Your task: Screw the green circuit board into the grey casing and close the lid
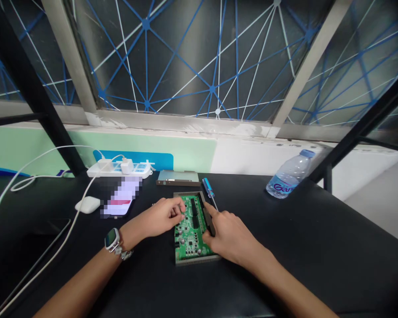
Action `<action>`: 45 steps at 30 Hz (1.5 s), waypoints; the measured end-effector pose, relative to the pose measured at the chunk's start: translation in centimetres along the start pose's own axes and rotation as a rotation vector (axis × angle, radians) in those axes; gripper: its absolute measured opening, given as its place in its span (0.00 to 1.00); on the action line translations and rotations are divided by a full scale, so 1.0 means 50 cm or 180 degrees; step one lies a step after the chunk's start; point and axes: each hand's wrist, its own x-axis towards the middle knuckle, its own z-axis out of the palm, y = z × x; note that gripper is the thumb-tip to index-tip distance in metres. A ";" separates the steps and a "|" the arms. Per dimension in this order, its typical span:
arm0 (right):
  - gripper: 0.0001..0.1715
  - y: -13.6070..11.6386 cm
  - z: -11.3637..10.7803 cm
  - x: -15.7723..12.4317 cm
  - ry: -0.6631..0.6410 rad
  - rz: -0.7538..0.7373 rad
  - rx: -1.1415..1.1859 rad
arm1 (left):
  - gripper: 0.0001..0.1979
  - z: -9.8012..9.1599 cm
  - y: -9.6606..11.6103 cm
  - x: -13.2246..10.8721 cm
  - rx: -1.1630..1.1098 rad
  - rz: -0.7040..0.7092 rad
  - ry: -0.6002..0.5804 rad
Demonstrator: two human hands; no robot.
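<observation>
Though grey-rimmed — green circuit board [191, 233]

Green circuit board [188, 242]; black table [318, 238]; blue screwdriver handle [208, 187]; dark window glass [189, 70], webbed in blue and white.

Dull metal circuit-board frame [196, 262], glossy transparent plastic bottle [290, 174]

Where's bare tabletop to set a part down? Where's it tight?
Free: black tabletop between screwdriver and bottle; right of the right hand, nearer than the bottle; between the forearms, this side of the circuit board. Crowded: left, with power strip, phone, white case, cable; also around the board, left hand and right hand at it.
</observation>
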 end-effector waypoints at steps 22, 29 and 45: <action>0.31 -0.011 0.011 0.007 0.0171 0.0357 -0.0226 | 0.04 0.001 0.005 0.000 0.0017 0.0028 -0.0035; 0.34 -0.013 0.008 0.012 0.0093 0.0387 -0.0200 | 0.06 -0.045 0.002 -0.003 0.0529 -0.0121 0.0278; 0.34 -0.002 0.020 0.012 0.0264 0.0344 -0.0129 | 0.07 -0.118 -0.081 -0.019 0.1423 -0.0567 0.0270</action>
